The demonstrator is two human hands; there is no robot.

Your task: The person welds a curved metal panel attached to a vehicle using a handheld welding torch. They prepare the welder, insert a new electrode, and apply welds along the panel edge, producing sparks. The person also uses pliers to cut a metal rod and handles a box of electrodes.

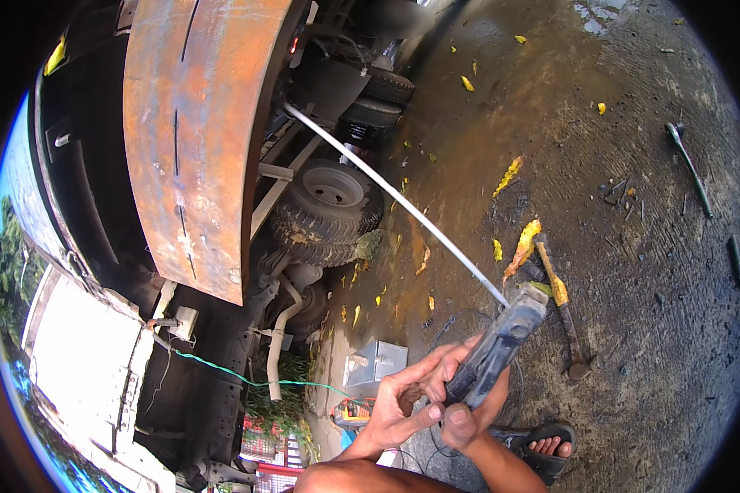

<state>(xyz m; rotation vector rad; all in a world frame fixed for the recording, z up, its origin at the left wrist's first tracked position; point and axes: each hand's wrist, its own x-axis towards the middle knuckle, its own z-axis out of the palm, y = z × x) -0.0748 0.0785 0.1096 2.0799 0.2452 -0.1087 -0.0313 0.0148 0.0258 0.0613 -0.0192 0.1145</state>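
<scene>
In front of me both hands are on a dark, worn welding electrode holder [501, 341]. My right hand [478, 423] wraps round its handle from below, thumb pressed near the lower end. My left hand [415, 390] is closed at the handle's left side, with thumb and fingertips against it; part of the grip is hidden. A long, pale welding rod [395, 193] sticks out of the holder's jaws and slants up and left. Its far end shows in front of the dark gap beside a rusty steel plate [197, 148]; whether it touches anything, I cannot tell.
A truck chassis with a wheel [329, 193] stands at left. On the wet concrete lie a hammer [569, 333], a ratchet wrench [691, 168] and yellow leaves. Near my left arm are a grey metal box [376, 361], an orange machine [351, 413] and a green wire [247, 380].
</scene>
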